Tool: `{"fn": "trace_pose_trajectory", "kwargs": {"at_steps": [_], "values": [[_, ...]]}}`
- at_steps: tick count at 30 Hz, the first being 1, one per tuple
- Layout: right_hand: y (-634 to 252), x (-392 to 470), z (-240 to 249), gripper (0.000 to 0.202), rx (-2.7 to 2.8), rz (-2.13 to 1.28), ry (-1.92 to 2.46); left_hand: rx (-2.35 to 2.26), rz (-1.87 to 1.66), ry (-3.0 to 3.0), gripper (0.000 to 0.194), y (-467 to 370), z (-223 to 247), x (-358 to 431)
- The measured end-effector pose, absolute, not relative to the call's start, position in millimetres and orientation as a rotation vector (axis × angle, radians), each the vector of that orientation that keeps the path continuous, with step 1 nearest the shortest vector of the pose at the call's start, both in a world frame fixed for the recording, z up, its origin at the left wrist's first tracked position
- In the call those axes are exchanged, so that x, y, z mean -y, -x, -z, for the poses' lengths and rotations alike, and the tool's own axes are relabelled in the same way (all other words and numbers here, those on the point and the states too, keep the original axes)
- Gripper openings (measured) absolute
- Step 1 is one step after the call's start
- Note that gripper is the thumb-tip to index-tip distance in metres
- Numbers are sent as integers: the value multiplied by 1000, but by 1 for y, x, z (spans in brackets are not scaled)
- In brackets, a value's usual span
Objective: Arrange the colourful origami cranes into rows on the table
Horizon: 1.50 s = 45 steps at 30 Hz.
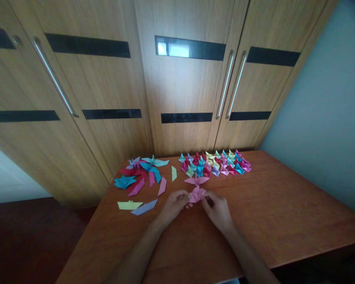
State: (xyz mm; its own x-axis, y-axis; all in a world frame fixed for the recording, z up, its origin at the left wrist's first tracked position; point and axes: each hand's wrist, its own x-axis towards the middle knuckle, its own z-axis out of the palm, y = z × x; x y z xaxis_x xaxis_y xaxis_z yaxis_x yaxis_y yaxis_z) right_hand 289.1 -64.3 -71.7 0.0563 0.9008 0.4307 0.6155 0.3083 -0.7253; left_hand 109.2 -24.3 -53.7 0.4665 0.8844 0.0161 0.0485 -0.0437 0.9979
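Note:
Between my two hands is a pink folded paper piece (197,195), an origami shape with pointed corners. My left hand (177,200) pinches its left side with thumb and finger. On its right edge, the fingertips of my right hand (216,207) are closed. Just beyond it lies another pink paper piece (197,180) with two wings spread sideways; whether the two touch I cannot tell. Farther back, several small folded paper pieces (215,163) in red, blue, pink, yellow and purple stand in close rows.
Flat folded papers in many colours lie in a loose pile (142,173) at the back left of the wooden table (278,205). A yellow strip (129,205) and a purple strip (144,207) lie left of my hands. Wooden cupboard doors (183,86) rise behind the table.

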Motion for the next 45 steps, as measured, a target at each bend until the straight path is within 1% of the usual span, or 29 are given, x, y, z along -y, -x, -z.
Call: {"fn": "trace_pose_trajectory", "kwargs": {"at_steps": [5,11,15,21,33,41,45], "values": [[-311,62,70,22,1620,-204,1583,-855,-808,-1462,34,-109,55,24],[-347,47,54,23,1604,107,2028,-807,-803,-1478,39,-109,58,23],[-351,33,48,24,1670,183,2199,-809,-794,-1471,40,-109,57,24],[-343,21,50,28,1732,204,2242,-811,-804,-1475,40,-108,58,24],[-333,12,51,35,1679,65,2391,-808,-783,-1474,42,-109,64,21],[-337,14,53,35,1638,87,2339,-815,-783,-1474,41,-109,63,21],[-338,19,53,32,1564,148,2197,-803,-791,-1464,41,-108,61,22]]}}
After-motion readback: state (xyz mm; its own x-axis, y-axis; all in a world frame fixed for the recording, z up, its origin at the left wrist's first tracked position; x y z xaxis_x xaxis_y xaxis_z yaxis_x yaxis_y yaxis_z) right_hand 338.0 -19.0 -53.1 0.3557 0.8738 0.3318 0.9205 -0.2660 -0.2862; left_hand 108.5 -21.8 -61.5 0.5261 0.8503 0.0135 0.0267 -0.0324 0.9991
